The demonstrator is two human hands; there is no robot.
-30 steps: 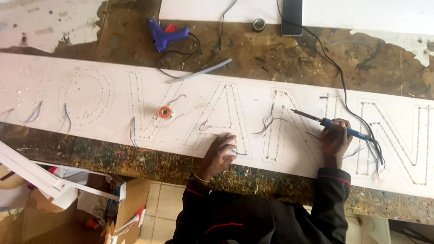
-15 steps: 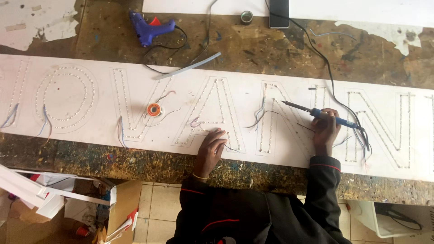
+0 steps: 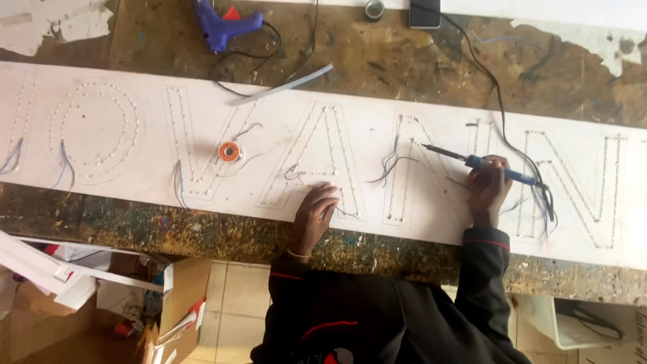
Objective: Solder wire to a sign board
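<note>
Gripping a blue-handled soldering iron in a closed right hand, a person leans over a long white sign board whose large outlined letters are studded with rows of small lights, the iron's tip resting just beside a bundle of thin wires at the 5th letter. The left hand lies on the board's near edge below the 4th letter, fingers curled loosely; whether it pinches the fine wire beside it cannot be told. Compared with 1 second ago, the view has slid rightward along the board, so the round 2nd letter now sits fully in frame, while both hands hold almost the same spots on the letters; the iron has barely shifted, which suggests the joint at that wire bundle is the work in hand. A small orange spool of solder lies on the 3rd letter, well apart from either hand. On the scarred wooden bench behind the board rest a blue glue gun, a grey strip and a dark phone, cut off by the top edge. The board runs out of frame at both ends, the iron's cord tangles with other dark leads at right, and the lights are too small to count
</note>
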